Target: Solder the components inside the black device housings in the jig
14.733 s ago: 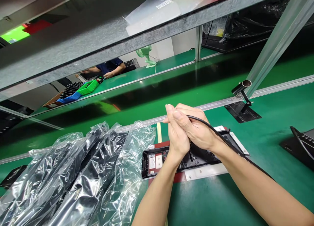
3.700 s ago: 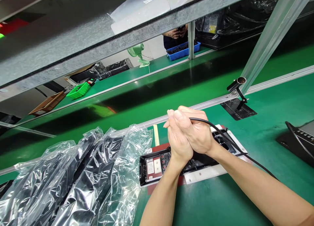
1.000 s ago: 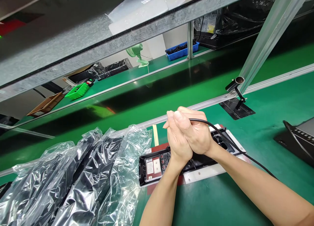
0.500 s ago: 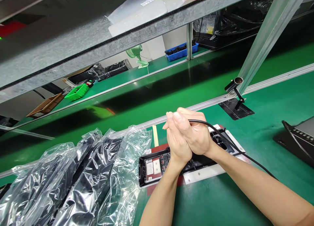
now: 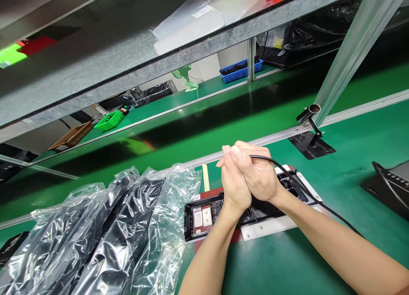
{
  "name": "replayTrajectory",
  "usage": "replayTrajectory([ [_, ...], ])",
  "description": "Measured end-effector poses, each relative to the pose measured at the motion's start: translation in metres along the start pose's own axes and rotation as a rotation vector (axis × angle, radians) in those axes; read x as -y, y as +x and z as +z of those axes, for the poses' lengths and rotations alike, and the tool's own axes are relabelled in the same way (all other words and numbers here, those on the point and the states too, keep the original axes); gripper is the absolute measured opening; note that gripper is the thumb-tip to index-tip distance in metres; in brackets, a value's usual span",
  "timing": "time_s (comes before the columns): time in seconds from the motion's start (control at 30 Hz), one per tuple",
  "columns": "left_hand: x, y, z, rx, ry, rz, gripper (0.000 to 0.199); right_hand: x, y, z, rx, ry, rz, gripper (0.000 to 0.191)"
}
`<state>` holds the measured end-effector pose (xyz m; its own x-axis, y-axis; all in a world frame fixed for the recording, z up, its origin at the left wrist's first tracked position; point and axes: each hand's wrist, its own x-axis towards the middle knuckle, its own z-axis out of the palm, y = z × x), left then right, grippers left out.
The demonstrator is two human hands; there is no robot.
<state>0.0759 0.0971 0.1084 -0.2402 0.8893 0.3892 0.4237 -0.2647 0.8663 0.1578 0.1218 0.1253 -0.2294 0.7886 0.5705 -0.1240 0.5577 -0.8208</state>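
My left hand (image 5: 234, 182) and my right hand (image 5: 257, 171) are pressed together, fingers closed, above a long black housing (image 5: 188, 222). A black cable (image 5: 292, 177) comes out of my right fist and runs down over my right forearm to the lower right. What my left fingers hold, if anything, is hidden between the hands. The housing lies in a red and white fixture (image 5: 271, 227) on the green bench, its open side up, with a pale label and small parts inside at its left end.
Plastic-wrapped black parts (image 5: 118, 239) lie at the left. A metal shelf edge (image 5: 191, 47) crosses above. Behind is a green belt (image 5: 179, 128); a black tube on a bracket (image 5: 309, 114) stands by the slanted post. A black device (image 5: 390, 184) sits at the right.
The view has shifted slightly, so the scene sits a little farther right. My hands stay pressed together over the housing, with the cable still in my right fist.
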Motion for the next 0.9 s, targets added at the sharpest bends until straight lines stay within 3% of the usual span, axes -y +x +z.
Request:
replayTrajectory([
  [0.23, -0.011, 0.006, -0.004, 0.066, -0.138, -0.014, 0.079, -0.002, 0.002, -0.003, 0.005, -0.005, -0.042, 0.044],
  [0.43, -0.011, 0.0, -0.013, 0.164, -0.219, -0.049, 0.082, -0.001, 0.004, -0.011, 0.03, -0.32, -0.165, 0.044],
  [0.6, -0.009, -0.002, -0.019, 0.234, -0.283, -0.047, 0.083, 0.001, 0.002, -0.013, 0.04, -0.37, -0.204, 0.045],
  [0.73, 0.002, -0.005, -0.027, 0.1, -0.301, -0.073, 0.09, 0.0, 0.002, -0.011, 0.041, -0.268, -0.141, 0.047],
  [0.8, 0.009, -0.011, -0.034, 0.049, -0.208, -0.139, 0.08, 0.0, 0.002, -0.01, 0.068, -0.124, -0.046, 0.049],
  [0.9, 0.02, -0.027, -0.044, 0.071, -0.007, -0.159, 0.06, 0.0, 0.001, -0.006, 0.11, 0.14, 0.126, 0.052],
])
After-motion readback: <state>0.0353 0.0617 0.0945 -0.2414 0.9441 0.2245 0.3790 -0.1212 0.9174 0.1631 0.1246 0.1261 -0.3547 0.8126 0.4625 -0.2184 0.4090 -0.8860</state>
